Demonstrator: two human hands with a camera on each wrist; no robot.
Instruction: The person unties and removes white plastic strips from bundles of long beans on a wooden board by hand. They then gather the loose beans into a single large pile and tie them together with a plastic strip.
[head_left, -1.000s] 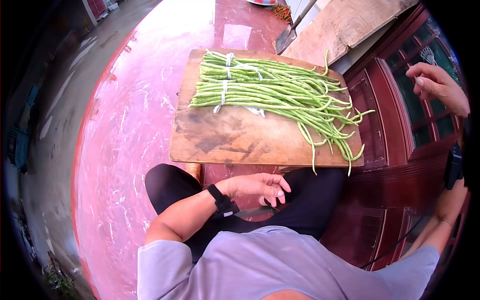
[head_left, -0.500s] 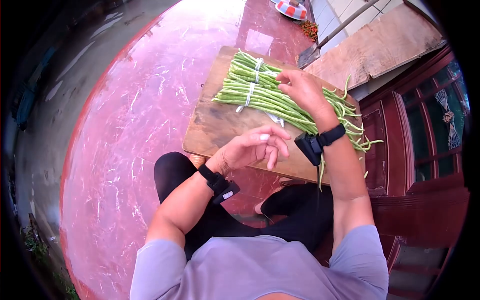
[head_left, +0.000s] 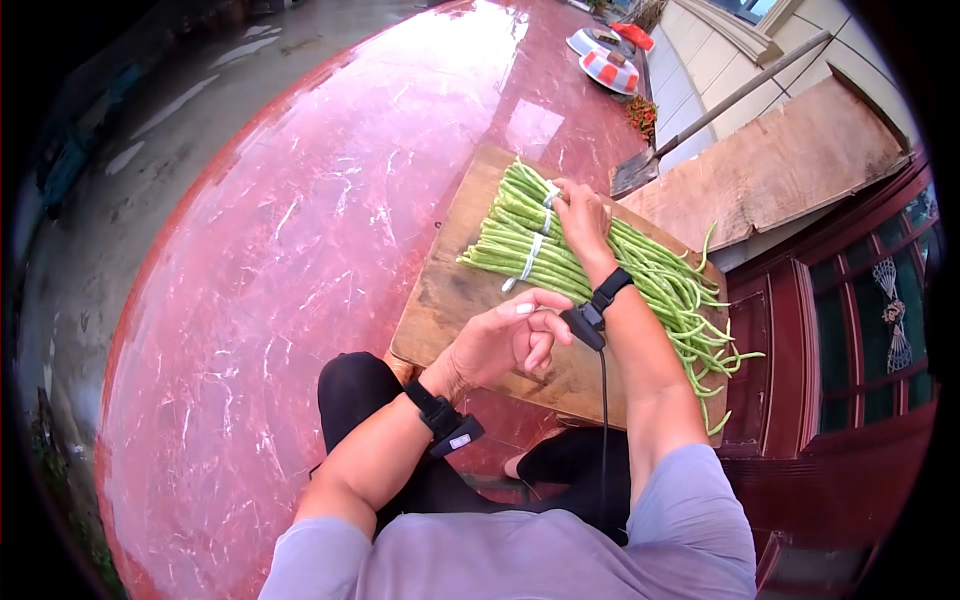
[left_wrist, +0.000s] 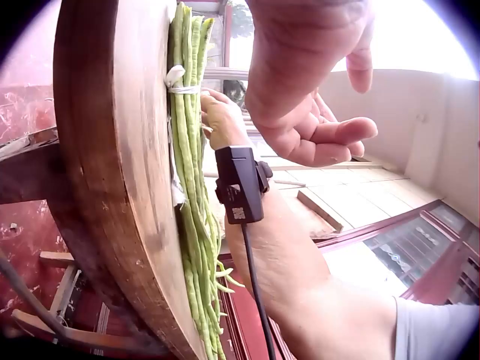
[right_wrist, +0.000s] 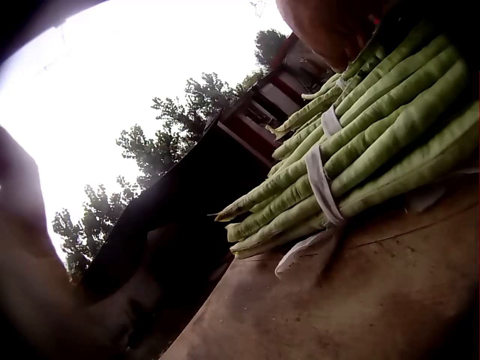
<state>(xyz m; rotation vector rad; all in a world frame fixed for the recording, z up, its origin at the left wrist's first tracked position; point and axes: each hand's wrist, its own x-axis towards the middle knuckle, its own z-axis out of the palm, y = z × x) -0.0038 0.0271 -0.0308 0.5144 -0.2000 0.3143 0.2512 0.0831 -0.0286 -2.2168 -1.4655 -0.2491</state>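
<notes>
Several bundles of green long beans [head_left: 650,280] lie side by side on a wooden board [head_left: 430,320], tied near one end with white strips [head_left: 530,258]. My right hand [head_left: 585,222] is at the farthest bundle, its fingers bent down over the beans beside the tie. In the right wrist view that hand [right_wrist: 330,30] shows dark at the top, right against the beans, its fingertips hidden. My left hand [head_left: 505,335] hangs above the board's near edge, fingers loosely curled with nothing in them; the left wrist view shows this hand [left_wrist: 307,82] raised apart from the beans.
A shovel [head_left: 635,172] leans by the wall next to a wooden plank [head_left: 770,165]. Red-and-white basins [head_left: 610,72] and a small pile of red peppers [head_left: 642,115] are farther back. A dark red door [head_left: 765,350] stands to the right. A cable [head_left: 604,430] hangs from my right wrist camera.
My right hand has come in from the far right, across the beans, to the tied end of the farthest bundle. My left hand has risen from my lap to the board's near edge.
</notes>
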